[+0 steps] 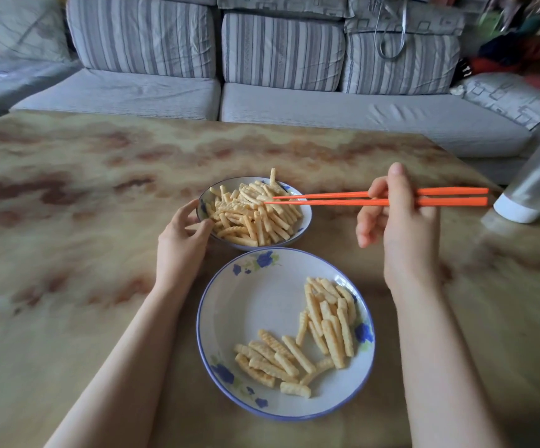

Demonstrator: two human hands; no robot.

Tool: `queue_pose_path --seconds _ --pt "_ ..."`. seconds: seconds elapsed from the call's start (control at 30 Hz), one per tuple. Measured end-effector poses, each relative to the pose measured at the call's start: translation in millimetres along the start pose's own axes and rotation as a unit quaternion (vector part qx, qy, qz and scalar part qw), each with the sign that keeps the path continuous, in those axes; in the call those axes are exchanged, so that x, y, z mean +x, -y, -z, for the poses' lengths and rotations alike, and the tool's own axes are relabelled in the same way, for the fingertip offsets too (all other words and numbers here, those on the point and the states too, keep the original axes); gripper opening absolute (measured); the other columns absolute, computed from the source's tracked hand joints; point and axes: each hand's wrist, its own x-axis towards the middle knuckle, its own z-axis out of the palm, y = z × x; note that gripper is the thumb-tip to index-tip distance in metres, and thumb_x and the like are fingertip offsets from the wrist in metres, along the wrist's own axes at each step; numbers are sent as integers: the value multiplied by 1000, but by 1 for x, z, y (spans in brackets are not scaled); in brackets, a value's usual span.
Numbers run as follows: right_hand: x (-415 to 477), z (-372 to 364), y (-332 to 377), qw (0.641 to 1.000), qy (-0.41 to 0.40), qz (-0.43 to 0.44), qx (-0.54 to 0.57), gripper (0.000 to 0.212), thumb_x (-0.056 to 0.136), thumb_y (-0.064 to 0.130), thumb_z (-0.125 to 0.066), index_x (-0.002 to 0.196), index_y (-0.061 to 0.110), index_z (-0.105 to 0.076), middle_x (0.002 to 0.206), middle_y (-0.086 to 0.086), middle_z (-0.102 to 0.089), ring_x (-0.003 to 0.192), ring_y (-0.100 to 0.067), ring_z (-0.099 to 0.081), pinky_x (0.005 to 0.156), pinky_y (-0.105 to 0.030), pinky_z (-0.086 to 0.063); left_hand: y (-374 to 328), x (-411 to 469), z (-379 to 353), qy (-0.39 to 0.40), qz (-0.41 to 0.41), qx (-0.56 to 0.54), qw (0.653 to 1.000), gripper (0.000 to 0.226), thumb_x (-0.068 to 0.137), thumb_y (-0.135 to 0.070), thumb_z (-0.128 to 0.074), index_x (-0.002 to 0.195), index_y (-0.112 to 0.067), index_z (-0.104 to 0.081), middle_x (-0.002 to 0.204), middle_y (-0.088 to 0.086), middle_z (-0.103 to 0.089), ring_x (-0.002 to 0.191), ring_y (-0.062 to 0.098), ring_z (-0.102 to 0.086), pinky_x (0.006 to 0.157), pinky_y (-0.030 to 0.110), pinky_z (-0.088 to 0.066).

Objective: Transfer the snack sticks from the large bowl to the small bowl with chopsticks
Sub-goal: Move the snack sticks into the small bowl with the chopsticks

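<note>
Fingers (398, 179) grip chopsticks (326, 202); marbled table (68, 221), striped sofa (281, 53), perhaps bottle (533, 185).

place: home living room | evidence: grey striped sofa (216, 59) with loose cushions at far side | marbled low counter (68, 195) near it | patterned throw pillow (508, 95) far right

The left grip (181, 244) is a bare hand with slender fingers and a narrow wrist. The left forearm (123, 357) behind it is bare and smooth along all the length that shows. The right grip (404, 234) is likewise a bare hand; its thumbnail (397, 169) is short, rounded and plain. The right forearm (440, 367) is bare too.
</note>
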Motion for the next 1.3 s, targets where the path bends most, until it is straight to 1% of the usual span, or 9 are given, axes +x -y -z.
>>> queue_pose_path --seconds 0.17,0.3,0.47,0.57,0.73,0.9,1.03,1.13,1.3 --pt "-3 23 21 989 142 -24 -33 43 99 36 -43 61 17 -50 38 -3 -39 28 -17 -30 35 -20 -20 1 1 0 -3 -3 0 1000 39 90 -16 -58 127 -26 -59 101 -3 -67 54 -4 -60 58 4 -43" --pt "-13 31 32 959 256 -58 -108 40 89 44 -48 60 16 -49 36 -5 -35 28 -17 -27 33 -18 -21 1 1 0 -2 -2 -5 1000 38 90 -15 -58 127 -25 -59 100 -2 -67 49 -4 -58 55 3 -42" --pt "-18 37 44 948 284 -61 -129 40 85 46 -49 59 15 -49 33 -4 -34 27 -17 -25 33 -14 -21 0 0 1 -2 -3 3 1000 39 90 -16 -58 127 -26 -59 101 -2 -67 57 -3 -61 60 5 -43" --pt "-19 40 48 942 298 -64 -141 40 83 48 -50 58 16 -50 33 -4 -34 26 -16 -25 33 -13 -21 0 0 0 1 1 -8 1000 39 90 -16 -58 128 -26 -58 105 1 -68 71 16 -66 70 20 -47" --pt "-21 35 42 931 324 -76 -150 39 85 46 -50 61 14 -50 35 -5 -35 27 -16 -27 32 -15 -23 -2 -1 1 -3 0 4 1000 40 90 -17 -58 129 -26 -58 105 -1 -66 75 9 -62 75 19 -46" --pt "-19 28 35 948 279 -74 -138 42 88 45 -49 62 12 -48 35 -4 -35 26 -15 -28 34 -15 -23 -2 -2 1 -1 0 24 1000 40 90 -17 -56 129 -27 -58 100 -4 -65 69 -3 -59 61 5 -40" --pt "-15 23 31 972 214 -55 -81 44 96 39 -46 58 17 -47 39 -4 -35 27 -17 -28 34 -17 -23 -2 -2 1 -2 3 10 1000 40 90 -16 -57 128 -26 -59 103 -2 -67 70 3 -62 69 16 -45" --pt "-10 17 27 993 116 -14 -9 48 100 31 -46 54 21 -50 49 -5 -40 28 -15 -32 35 -23 -20 -2 -1 1 -4 1 14 1000 39 90 -16 -57 127 -27 -59 102 -3 -66 65 -8 -60 66 8 -43" --pt "-6 0 14 998 -15 5 64 40 102 26 -43 63 14 -44 40 5 -44 28 -13 -35 33 -18 -24 -2 -2 1 -1 7 5 1000 41 89 -17 -57 129 -26 -59 106 -1 -68 85 17 -67 82 28 -50"
